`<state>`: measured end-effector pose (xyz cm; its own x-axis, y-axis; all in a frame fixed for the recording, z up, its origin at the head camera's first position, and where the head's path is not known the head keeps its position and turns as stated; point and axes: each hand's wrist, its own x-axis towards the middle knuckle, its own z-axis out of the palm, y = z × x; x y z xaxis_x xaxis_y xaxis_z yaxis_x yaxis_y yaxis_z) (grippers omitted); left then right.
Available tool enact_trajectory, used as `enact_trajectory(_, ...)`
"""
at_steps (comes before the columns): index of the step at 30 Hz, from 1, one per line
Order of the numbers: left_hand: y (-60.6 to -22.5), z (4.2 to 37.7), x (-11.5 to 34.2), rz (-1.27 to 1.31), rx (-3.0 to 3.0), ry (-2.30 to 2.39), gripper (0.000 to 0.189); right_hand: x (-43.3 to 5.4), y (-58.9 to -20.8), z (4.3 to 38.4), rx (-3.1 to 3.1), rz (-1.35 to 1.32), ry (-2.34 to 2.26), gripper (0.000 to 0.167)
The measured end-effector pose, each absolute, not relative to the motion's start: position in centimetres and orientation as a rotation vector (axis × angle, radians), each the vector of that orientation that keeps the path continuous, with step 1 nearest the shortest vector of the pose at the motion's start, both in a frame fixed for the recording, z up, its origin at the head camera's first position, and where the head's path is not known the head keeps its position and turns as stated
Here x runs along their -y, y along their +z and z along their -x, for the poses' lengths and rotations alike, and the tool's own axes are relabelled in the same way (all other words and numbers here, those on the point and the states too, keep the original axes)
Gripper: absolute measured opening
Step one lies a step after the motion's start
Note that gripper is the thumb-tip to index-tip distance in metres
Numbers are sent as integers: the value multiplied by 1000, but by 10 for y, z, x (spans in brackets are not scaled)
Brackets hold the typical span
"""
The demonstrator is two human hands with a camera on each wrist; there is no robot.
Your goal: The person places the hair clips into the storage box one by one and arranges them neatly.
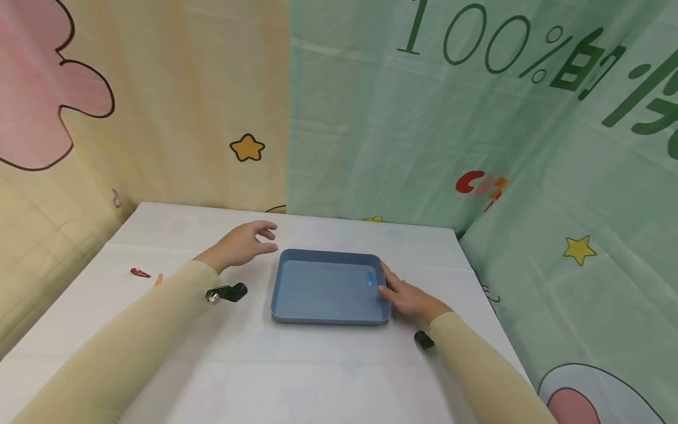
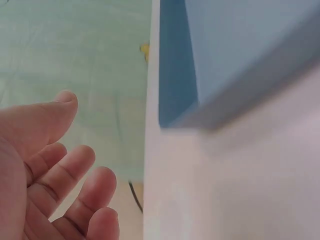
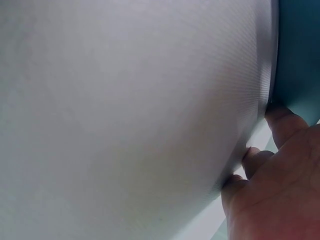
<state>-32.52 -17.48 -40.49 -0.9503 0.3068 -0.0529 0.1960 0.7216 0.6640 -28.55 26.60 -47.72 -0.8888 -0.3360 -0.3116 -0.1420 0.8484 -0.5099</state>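
Note:
A shallow blue rectangular tray (image 1: pixel 328 291) lies on the white table, with a small bright blue hair clip (image 1: pixel 369 278) inside near its right end. My right hand (image 1: pixel 408 297) grips the tray's right edge, thumb over the rim and fingers along the outer side. In the right wrist view, the fingertips of this hand (image 3: pixel 275 185) are right at the tray's side. Left of the tray, my left hand (image 1: pixel 241 242) is held above the table with nothing in it, thumb apart from loosely bent fingers. The left wrist view shows the tray's corner (image 2: pixel 177 90) beside that hand.
A dark red hair clip (image 1: pixel 140 272) and an orange hair clip (image 1: pixel 159 280) lie on the left of the table (image 1: pixel 296 377), close to the left forearm. Printed curtains (image 1: pixel 371 129) hang behind the table and along both sides.

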Motion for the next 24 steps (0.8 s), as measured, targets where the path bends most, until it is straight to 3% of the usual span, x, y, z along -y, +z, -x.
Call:
enact_trajectory(15,-434,306,325,-172,-2863,971,67,-264,-476,286,-2645,368,-638,74)
enact_trajectory(24,-447,288,391,-1,-2850,909,70,-265,-478,286,-2642,343,-643,74)
